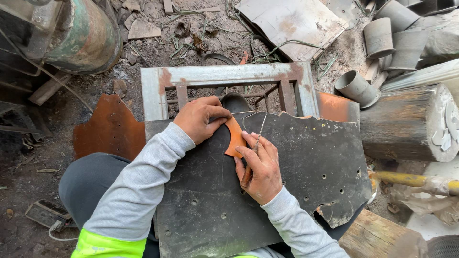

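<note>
The left hand lies palm down with its fingers together, pressing the far-left edge of a small curved orange template flat onto a large dark metal sheet. That sheet rests across the person's lap and is dotted with small round holes, with a ragged bite out of its near-right edge. The right hand sits just near and right of the template, its fingers curled and clamped around a thin scriber with a wooden-looking handle; the metal tip points away toward the far side, running along the template's right edge, though whether the tip actually touches the sheet is hard to tell from this angle. Both hands touch the template, which lies near the far-middle of the sheet. Beyond the sheet stands a rusty grey metal frame on dusty ground, with a dark shoe toe showing through it. To the left lies a rust-brown plate with small holes, and farther left a green cylinder. On the right a thick log lies on its side, with several grey metal tubes scattered beyond it and a yellow handle just near it. A pale bent metal panel lies at the far side.
</note>
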